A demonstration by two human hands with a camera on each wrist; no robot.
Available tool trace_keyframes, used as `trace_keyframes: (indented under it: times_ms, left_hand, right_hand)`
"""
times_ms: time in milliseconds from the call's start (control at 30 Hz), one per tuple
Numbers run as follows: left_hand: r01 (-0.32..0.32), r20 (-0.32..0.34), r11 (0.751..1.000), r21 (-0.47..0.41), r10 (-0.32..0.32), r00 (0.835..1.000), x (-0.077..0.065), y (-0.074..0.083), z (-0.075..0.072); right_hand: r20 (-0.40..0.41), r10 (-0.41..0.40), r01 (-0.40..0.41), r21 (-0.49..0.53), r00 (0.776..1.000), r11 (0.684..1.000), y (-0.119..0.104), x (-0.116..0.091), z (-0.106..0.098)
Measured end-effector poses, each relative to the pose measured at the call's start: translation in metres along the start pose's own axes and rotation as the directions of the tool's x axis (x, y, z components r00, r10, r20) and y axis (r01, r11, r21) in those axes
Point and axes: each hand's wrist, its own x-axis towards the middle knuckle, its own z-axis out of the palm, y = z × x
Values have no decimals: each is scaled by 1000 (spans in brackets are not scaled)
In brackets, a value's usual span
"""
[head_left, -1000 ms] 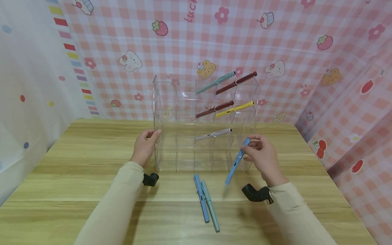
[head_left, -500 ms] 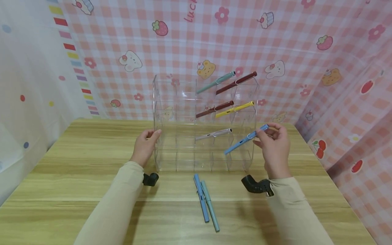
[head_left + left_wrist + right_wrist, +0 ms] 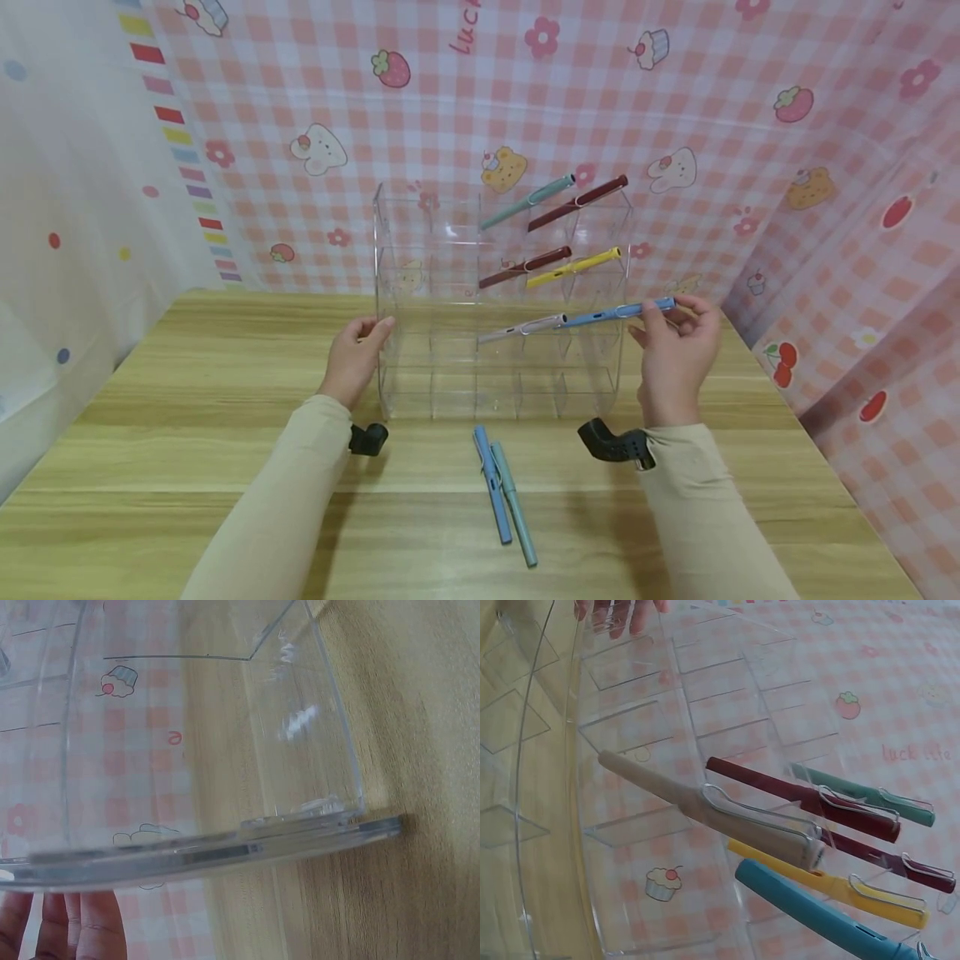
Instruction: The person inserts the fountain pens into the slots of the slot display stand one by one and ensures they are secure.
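A clear acrylic pen rack [image 3: 453, 350] with rows of compartments stands upright on the table. My left hand [image 3: 354, 360] holds its left side panel, thumb at the front edge; in the left wrist view the fingers [image 3: 101, 930] show beyond the panel. My right hand [image 3: 678, 358] pinches a blue fountain pen [image 3: 611, 314] by its capped end. The pen lies nearly level, its free end at the third row beside a pale pinkish-grey pen [image 3: 528, 327]. In the right wrist view the held blue pen [image 3: 802, 904] is lowest, close to a yellow pen [image 3: 829, 886].
Upper rows hold a green pen [image 3: 528, 202], dark red pens [image 3: 577, 204] and the yellow pen. A blue pen [image 3: 492, 487] and a green pen [image 3: 516, 504] lie side by side on the wooden table [image 3: 187, 467] before the rack. A checked cloth [image 3: 465, 108] hangs behind.
My right hand has carried the blue pen up and to the right, turning it from steeply slanted to nearly level, its free end now at the third row. The left hand stays put.
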Motion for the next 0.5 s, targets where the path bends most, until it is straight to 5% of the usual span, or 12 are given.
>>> trace_keyframes:
  times_ms: [500]
  left_hand:
    - [-1, -2, 1000, -7, 0, 1000, 0, 0, 0]
  right_hand:
    - [13, 0, 1, -60, 1000, 998, 25, -4, 10]
